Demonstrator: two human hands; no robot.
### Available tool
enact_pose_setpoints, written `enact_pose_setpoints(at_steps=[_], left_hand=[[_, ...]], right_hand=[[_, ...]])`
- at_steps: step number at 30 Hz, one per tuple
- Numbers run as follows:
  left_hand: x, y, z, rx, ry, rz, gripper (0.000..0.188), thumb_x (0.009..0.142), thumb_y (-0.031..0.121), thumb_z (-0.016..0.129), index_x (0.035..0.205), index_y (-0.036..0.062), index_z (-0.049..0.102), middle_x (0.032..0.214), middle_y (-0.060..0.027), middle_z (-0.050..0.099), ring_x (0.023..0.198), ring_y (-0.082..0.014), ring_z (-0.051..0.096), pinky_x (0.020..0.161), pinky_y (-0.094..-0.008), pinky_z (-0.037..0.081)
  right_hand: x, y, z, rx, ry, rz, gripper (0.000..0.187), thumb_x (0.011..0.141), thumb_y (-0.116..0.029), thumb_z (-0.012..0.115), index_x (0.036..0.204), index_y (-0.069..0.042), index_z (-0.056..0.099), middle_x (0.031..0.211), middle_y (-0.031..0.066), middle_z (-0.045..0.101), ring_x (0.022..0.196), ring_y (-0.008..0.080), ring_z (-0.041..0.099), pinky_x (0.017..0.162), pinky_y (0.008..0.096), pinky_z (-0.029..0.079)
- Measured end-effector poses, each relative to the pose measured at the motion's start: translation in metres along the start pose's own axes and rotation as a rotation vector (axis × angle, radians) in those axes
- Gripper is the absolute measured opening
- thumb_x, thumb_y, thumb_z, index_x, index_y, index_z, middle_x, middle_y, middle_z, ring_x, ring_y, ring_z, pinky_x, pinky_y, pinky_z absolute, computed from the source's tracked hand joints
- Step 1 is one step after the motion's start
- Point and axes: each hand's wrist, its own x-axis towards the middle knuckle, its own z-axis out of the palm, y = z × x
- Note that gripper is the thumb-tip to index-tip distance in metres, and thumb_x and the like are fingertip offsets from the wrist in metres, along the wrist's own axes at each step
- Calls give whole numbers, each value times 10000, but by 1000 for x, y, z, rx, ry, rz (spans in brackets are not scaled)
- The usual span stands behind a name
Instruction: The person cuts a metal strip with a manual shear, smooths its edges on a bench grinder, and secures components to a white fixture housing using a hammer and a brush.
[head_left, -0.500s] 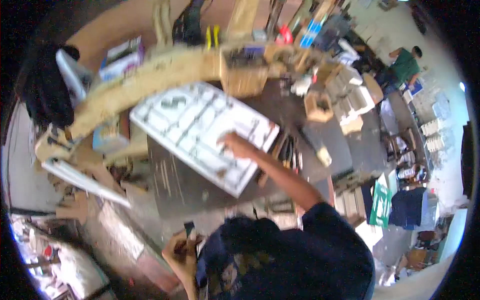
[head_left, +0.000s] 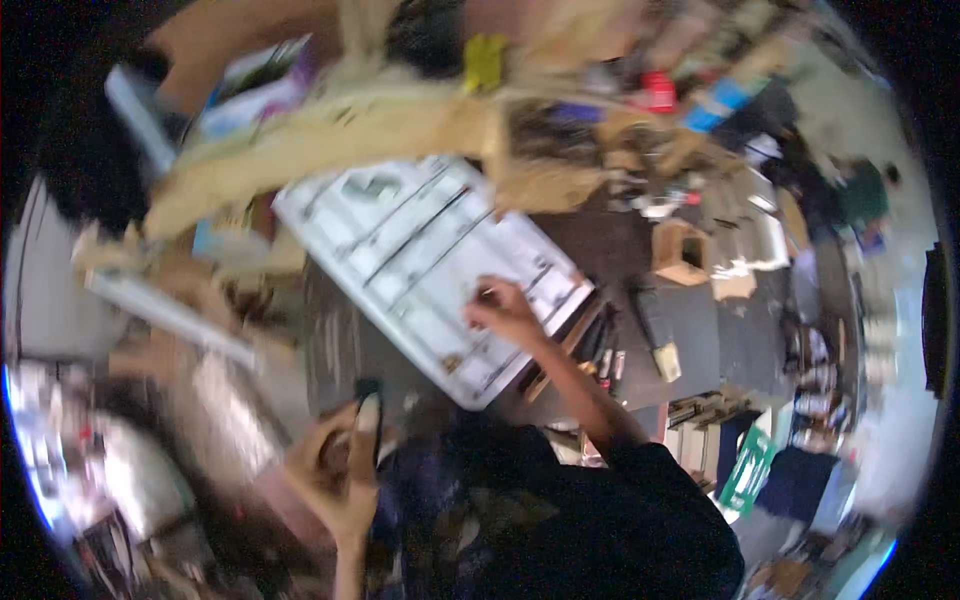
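A white board (head_left: 400, 305) crossed by dark lines, with small spots on it, lies aslant on the dark worktop. Over its near right part is my right hand (head_left: 505, 312), its fingers curled in toward the thumb. Whatever they may pinch is too blurred to make out. At the lower left, off the worktop's near edge, my left hand (head_left: 335, 465) is closed round a dark, thin flat thing (head_left: 370, 392) that sticks up past the fingers. Its kind does not show. Right of the board lie several slim hand tools (head_left: 603, 350).
A long wooden beam (head_left: 330, 140) runs behind the board, beside a wooden box (head_left: 545, 185). Rightward are a dark tool with a pale handle (head_left: 665, 360) and a hollow wooden block (head_left: 682, 252). A person in green (head_left: 862, 195) is at the far right.
The whole view has shifted and is blurred. My right hand has drawn its fingers in over the board. More of the dark flat thing in my left hand now shows.
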Motion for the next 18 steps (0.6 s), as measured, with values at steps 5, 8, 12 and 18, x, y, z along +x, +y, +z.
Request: enact_pose_setpoints(at_steps=[5, 8, 12, 18], left_hand=[[2, 29, 23, -65, -13, -45, 124, 818, -25, 742, 937, -55, 731, 845, -153, 732, 715, -122, 685, 646, -226, 536], [0, 19, 23, -43, 5, 16, 147, 812, -46, 729, 959, -39, 738, 839, -160, 731, 709, -154, 704, 643, -235, 533], [5, 25, 30, 125, -5, 123, 184, 796, -58, 725, 979, -39, 734, 837, -171, 726, 697, -179, 708, 646, -239, 527], [3, 33, 33, -9, -60, -72, 152, 828, -77, 689, 975, -51, 718, 895, -161, 726, 774, -162, 690, 712, -236, 521]], right_hand=[[-84, -98, 28, -11, 74, -63, 169, 830, -79, 764, 901, 26, 652, 818, 44, 672, 823, 99, 635, 733, 246, 516], [-117, -145, 61, -40, 283, -324, 190, 768, 35, 770, 938, 35, 683, 928, 96, 685, 862, 158, 651, 733, 281, 519], [-124, -169, 52, -518, 126, -772, 283, 702, 93, 760, 966, -1, 723, 963, 136, 690, 852, 234, 664, 725, 313, 531], [-113, -165, 57, -459, -60, -930, 356, 696, 128, 711, 1023, -13, 731, 936, 126, 702, 822, 264, 666, 730, 334, 540]])
